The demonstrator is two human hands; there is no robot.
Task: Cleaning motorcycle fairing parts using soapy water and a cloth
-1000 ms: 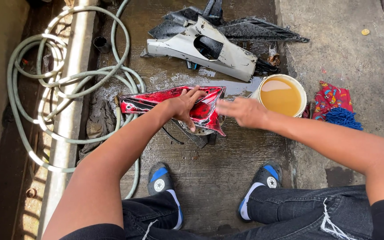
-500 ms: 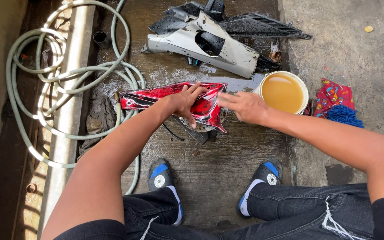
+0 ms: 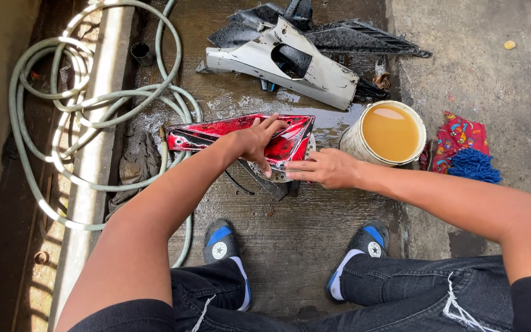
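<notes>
Pressing flat and open on the red panel lying on the wet concrete floor, left hand and right hand risk slipping, knocking the brimming bucket over.

A single camera, worn on the person's head, looked almost straight down over the forearms at the wet concrete floor. It sat close enough that the knees and both shoes filled the bottom edge, while the hands lay near the middle of the frame on a red panel. The person's forward direction ran toward the top of the picture, where a grey-white panel lay. A coiled hose marked the left margin and a raised concrete slab the right. There was no second view to share anything.
</notes>
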